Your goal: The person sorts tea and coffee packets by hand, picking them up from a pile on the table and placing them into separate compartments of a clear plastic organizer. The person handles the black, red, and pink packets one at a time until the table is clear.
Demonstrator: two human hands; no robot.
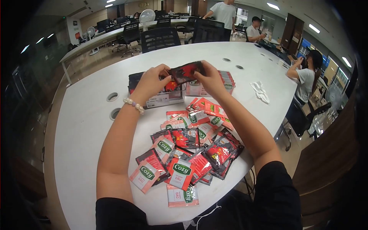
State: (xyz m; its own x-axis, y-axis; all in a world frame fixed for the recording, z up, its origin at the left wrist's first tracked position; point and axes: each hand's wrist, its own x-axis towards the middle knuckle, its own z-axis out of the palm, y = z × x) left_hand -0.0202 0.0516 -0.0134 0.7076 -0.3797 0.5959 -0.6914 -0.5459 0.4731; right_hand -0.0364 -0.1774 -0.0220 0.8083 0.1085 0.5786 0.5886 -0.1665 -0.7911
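Observation:
Between my two hands, above the boxes, is a black and red sachet (186, 72). My right hand (210, 78) grips its right end. My left hand (154, 80) is at its left end, with thumb and fingers pinched together. Below my left hand stands a clear-fronted box (165, 100) holding black and red sachets. Beside it on the right is another box (194, 90) with pink and red sachets, partly behind my right hand. A loose pile of pink Cozy sachets (181, 170) and black and red sachets (221, 150) lies between my forearms.
A crumpled white tissue (260, 92) lies on the white table (84, 134) at the right. Round cable holes (112, 96) are set in the tabletop. Chairs (160, 38) stand beyond the far edge. Several people are around, one at the right edge (306, 76).

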